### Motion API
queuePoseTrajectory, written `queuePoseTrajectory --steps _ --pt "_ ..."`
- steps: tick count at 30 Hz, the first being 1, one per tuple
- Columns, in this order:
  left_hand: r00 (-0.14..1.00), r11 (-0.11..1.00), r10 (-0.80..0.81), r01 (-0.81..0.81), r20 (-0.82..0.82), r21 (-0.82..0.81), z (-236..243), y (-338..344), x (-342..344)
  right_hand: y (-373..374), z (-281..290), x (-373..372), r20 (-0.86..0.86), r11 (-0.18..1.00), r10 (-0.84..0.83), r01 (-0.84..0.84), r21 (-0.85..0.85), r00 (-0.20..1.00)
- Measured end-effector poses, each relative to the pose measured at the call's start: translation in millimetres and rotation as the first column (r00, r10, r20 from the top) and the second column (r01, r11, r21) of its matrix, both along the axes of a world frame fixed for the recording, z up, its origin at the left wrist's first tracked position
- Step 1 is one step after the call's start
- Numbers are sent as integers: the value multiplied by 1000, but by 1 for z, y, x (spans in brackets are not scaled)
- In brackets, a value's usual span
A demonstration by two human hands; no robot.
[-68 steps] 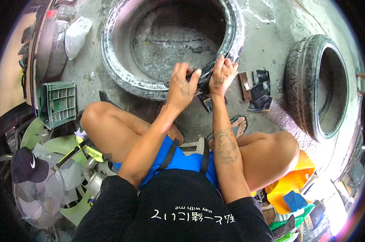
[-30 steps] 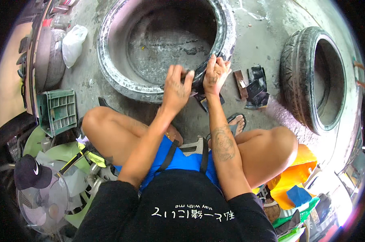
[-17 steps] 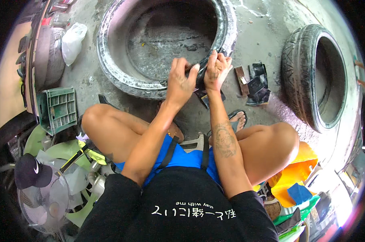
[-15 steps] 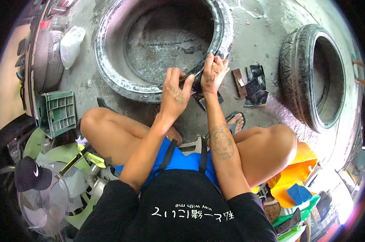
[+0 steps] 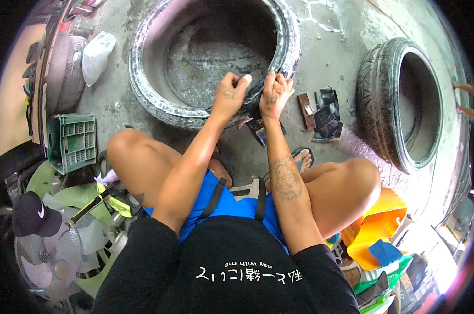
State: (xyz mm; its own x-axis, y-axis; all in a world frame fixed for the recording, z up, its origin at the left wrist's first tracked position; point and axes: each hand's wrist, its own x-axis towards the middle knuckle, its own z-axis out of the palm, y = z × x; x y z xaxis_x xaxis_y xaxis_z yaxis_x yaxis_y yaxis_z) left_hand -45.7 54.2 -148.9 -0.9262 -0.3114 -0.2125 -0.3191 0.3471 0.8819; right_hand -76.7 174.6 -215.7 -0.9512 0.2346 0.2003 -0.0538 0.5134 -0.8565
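Note:
A large black tyre (image 5: 158, 111), its sidewall smeared with white dust, lies on its side in front of me. At its near right edge, my right hand (image 5: 275, 98) has its fingers closed round the tyre's black rubber lip. Just to the left, over the same edge, my left hand (image 5: 229, 98) is closed like a fist, thumb uppermost. What it grips is hidden by its fingers. Dark rubber of the lip shows in the gap between both hands. Right of my right hand lie a brown block (image 5: 306, 111) and several black rubber pieces (image 5: 327, 118).
A second tyre (image 5: 370, 99) stands at the right. On the left are a green crate (image 5: 72, 141), a white plastic bag (image 5: 97, 58) and another tyre (image 5: 73, 73). A fan (image 5: 48, 256) with a black cap (image 5: 35, 214) is at lower left; an orange container (image 5: 381, 212) at lower right.
My left hand has drawn its fingers in to a tighter fist and tilted up slightly. The right hand stays at the tyre's lip. The whole view has shifted a little.

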Motion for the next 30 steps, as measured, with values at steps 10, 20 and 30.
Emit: queuePoseTrajectory --steps 10,20,30 --pt "998 995 32 -27 -53 94 118 -53 89 51 164 -7 -49 852 142 -147 -503 989" --pt "965 995 -19 44 -263 87 121 -58 98 336 233 200 -369 890 -311 405 211 876" --pt "970 994 -78 92 -231 52 118 -37 103 281 11 395 663 922 -171 -119 368 729"
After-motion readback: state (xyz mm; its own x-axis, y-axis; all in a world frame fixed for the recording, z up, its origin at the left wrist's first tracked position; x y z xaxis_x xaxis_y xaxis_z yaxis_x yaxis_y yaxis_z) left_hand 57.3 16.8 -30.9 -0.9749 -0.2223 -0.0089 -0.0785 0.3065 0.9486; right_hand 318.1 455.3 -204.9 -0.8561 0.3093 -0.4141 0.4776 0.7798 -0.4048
